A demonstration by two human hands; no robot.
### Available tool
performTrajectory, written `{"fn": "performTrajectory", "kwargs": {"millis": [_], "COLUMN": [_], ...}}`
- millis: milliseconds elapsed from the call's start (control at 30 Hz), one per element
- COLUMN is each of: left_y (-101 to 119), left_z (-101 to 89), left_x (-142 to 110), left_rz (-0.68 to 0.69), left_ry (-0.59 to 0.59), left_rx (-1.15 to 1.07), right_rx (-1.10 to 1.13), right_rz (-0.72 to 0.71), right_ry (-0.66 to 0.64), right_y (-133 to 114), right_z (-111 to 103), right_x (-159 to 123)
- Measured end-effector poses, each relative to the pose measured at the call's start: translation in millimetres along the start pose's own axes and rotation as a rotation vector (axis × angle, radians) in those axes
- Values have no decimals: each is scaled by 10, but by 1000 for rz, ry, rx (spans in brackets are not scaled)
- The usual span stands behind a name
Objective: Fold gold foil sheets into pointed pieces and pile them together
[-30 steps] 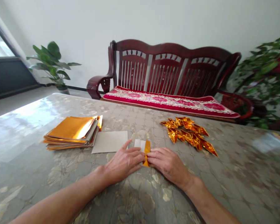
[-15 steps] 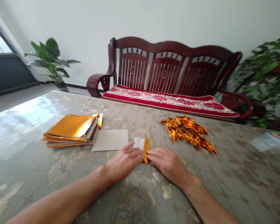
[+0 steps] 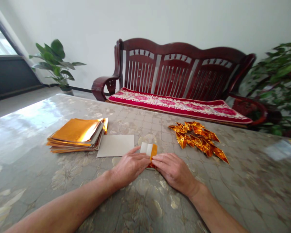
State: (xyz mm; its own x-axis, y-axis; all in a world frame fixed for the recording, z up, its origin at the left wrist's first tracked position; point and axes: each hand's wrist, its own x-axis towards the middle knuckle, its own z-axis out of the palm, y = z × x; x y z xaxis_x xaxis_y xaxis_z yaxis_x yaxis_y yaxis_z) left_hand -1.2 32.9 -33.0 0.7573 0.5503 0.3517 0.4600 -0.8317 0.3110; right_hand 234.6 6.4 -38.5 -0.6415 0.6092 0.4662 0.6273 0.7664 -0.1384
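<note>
Two hands meet at the centre of the desk, and one folded foil piece, gold on one side and white on the other, sits between them. The left hand comes in from 7 o'clock and the right hand from 5 o'clock. Both have their fingers closed together, and the fingertips press in on the piece from either side, holding it narrowly against the desk, with a gold tip showing beneath them. At 10 o'clock lies one stack of gold foil sheets, its sheets too many and too tightly layered to count. Just beside it, at 11 o'clock, is one loose pale sheet, a short way from the left hand. At 1 o'clock lies one heap of folded gold foil points, overlapping too much for an exact count. The stack and heap are well apart, with the hands below and between them. The desk's far edge runs behind them at 12 o'clock, well beyond the hands, and the desk top spreads wide at 3 and 9 o'clock. Past that edge stand one dark wooden bench with a red runner and two potted plants.
</note>
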Motion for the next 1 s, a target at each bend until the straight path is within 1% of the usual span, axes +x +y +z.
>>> {"fn": "performTrajectory", "kwargs": {"millis": [233,500,733,1000], "left_y": [5,11,31,39], "left_z": [2,-25,-24,-20], "left_x": [4,-39,-52,-84], "left_rz": [-16,-74,-78,-36], "left_ry": [1,-34,23,72], "left_rx": [-24,-92,-70,40], "right_rx": [7,5,5,1], "right_rz": [-8,30,30,71], "right_ry": [33,-31,-39,-58], "right_y": [-43,-57,-72,-96], "right_z": [15,21,21,41], "right_x": [56,56,78,107]}}
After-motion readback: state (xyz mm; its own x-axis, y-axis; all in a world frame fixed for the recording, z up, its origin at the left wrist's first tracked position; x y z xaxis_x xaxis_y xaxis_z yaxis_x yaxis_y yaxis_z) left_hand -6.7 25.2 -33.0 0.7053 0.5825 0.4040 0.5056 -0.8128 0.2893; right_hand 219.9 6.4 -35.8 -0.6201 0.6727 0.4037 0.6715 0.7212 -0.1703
